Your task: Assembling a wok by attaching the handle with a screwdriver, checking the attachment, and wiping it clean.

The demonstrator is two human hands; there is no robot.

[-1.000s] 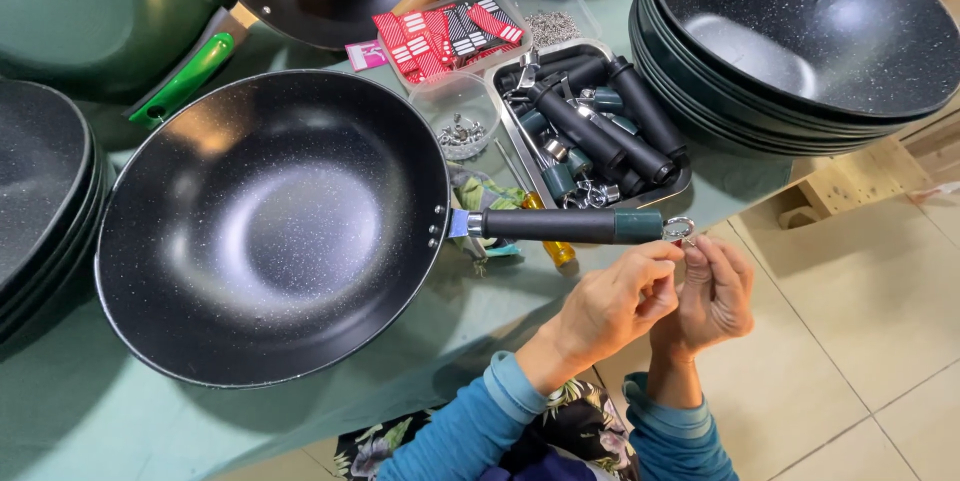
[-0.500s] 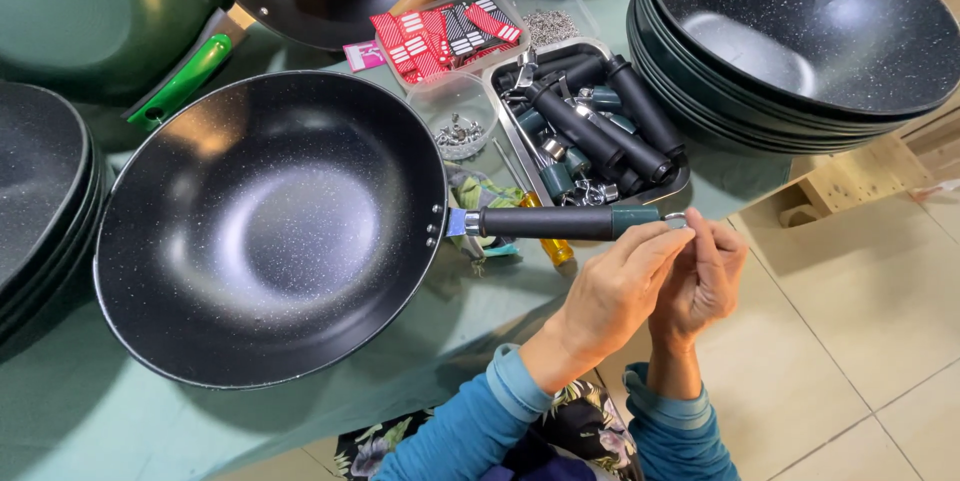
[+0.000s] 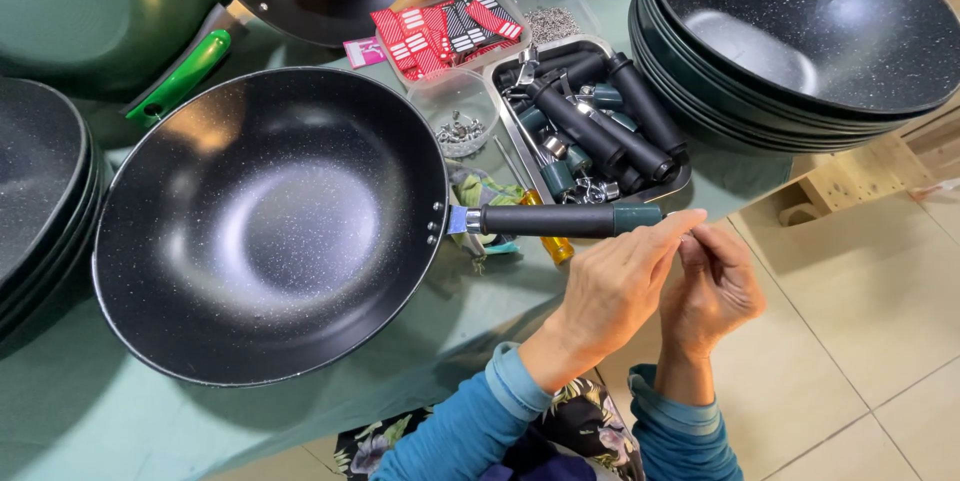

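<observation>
A black speckled wok (image 3: 270, 226) lies on the green table (image 3: 90, 421), its black handle (image 3: 550, 219) with a green end cap pointing right past the table edge. My left hand (image 3: 612, 286) has its fingertips pinched on the handle's end cap. Close beside it, my right hand (image 3: 715, 291) curls its fingers against the left fingertips, at the very tip of the handle. The small metal ring there is hidden between the fingers.
A metal tray of loose black handles (image 3: 600, 136) sits behind the handle, with a clear cup of screws (image 3: 458, 126) and red packets (image 3: 440, 26). Stacked woks (image 3: 800, 31) stand at the right and others (image 3: 30, 191) at the left. A green-handled pan (image 3: 180, 76) lies at the back. Tiled floor (image 3: 870, 341) is below.
Both hands have moved up to the handle's tip and closed over the metal ring, which showed between them before. The wok has stayed in place.
</observation>
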